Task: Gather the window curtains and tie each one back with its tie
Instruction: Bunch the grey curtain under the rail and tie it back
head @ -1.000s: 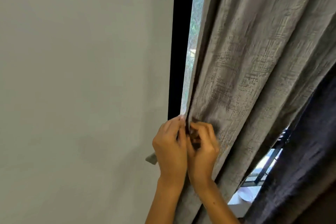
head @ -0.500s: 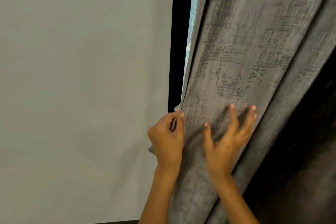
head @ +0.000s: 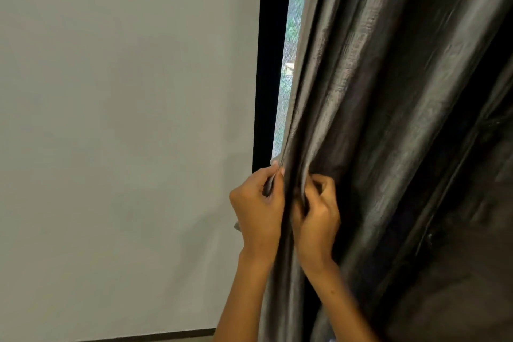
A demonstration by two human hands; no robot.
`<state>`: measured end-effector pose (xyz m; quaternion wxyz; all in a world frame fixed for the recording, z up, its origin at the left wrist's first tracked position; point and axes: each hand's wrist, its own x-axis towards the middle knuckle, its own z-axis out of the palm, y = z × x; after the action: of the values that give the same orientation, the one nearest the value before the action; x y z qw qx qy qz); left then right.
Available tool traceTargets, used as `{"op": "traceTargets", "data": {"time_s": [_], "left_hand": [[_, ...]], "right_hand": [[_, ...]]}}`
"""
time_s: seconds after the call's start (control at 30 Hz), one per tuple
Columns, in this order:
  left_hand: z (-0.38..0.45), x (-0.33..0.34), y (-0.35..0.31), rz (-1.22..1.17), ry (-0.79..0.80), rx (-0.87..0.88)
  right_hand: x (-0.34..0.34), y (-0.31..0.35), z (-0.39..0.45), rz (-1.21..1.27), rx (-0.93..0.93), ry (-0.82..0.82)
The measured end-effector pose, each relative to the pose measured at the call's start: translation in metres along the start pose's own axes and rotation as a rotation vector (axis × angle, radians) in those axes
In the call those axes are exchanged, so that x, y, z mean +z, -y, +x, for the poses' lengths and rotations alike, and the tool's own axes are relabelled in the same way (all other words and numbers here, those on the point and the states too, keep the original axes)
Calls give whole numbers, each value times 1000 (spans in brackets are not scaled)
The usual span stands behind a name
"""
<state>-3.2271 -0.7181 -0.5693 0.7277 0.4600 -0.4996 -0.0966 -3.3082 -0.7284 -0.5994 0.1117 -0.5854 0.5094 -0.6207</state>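
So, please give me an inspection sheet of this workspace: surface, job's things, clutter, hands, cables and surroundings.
Surface: nothing seen; the work is at a window.
Job's things: grey curtain partly gathered in folds; no tie clearly seen.
Clutter: nothing seen.
Hands: left hand pinches the curtain's edge; right hand grips a fold beside it.
Cables: nothing seen.
Surroundings: pale wall, black window frame, narrow strip of window showing greenery.

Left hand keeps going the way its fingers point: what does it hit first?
Likely the black window frame just above the left hand, whose fingers point up along the curtain edge; depth is unclear.
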Motion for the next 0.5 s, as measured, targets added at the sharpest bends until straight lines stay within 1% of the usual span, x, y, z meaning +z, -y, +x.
{"op": "traceTargets", "data": {"time_s": [0.07,0.1,0.17,0.2,0.27,0.3,0.37,0.4,0.43,0.47,0.5], "left_hand": [[-4,1,-4,-15,16,-1],[-6,2,-7,-16,23,9],[-10,1,-10,-17,36,36],[-11,0,-11,-21,42,49],[-11,-2,-10,-21,57,60],[-11,-3,-9,-12,59,49],[-9,-6,-8,11,40,22],[-7,-7,-7,21,27,15],[-5,-9,-6,29,14,10],[-2,-12,-5,35,0,8],[1,-14,-3,38,-12,5]], "right_hand": [[4,6,-2,85,93,77],[5,9,-2,170,152,111],[7,11,-2,228,183,138],[8,12,-2,211,162,144],[8,9,-2,250,186,178],[8,10,-2,257,196,225],[8,7,-2,222,162,329],[7,5,-2,188,117,378],[5,4,-1,141,28,418],[3,0,0,80,-77,423],[3,-5,2,36,-159,378]]}}
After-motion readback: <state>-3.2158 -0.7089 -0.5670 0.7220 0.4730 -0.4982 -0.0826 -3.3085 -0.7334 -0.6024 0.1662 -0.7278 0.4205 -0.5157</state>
